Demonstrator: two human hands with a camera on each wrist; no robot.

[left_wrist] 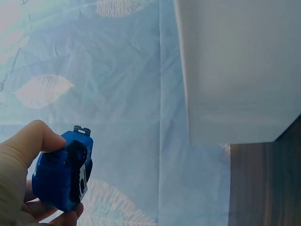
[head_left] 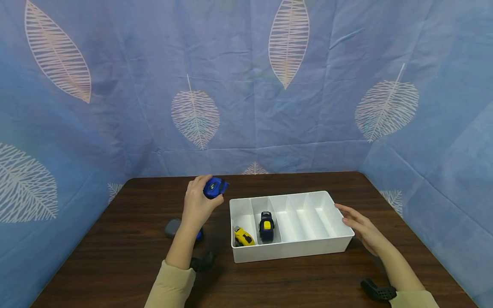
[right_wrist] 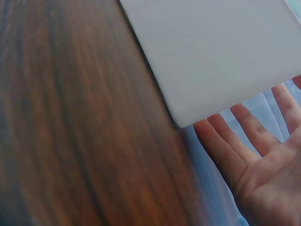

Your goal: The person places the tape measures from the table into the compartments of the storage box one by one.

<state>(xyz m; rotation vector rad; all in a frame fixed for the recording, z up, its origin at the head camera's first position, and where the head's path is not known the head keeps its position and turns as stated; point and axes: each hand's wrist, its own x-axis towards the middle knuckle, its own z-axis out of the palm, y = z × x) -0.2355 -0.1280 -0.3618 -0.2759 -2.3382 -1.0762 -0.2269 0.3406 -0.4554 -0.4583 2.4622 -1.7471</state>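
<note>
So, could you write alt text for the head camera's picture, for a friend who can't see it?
A person's left fingers hold a blue tape measure above a dark table, left of a divided white tray with a yellow tool and a dark tool in its left part. The right fingers are at the tray's right end.

Wood-grained table (head_left: 300, 280) has rounded far corners. Blue cloth (head_left: 269, 122), printed with pale leaves (head_left: 289, 42), hangs behind and at both sides.

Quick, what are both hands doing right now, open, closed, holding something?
Left hand: closed, holding a blue tape measure.
Right hand: open, at the right end of the white tray.
</note>
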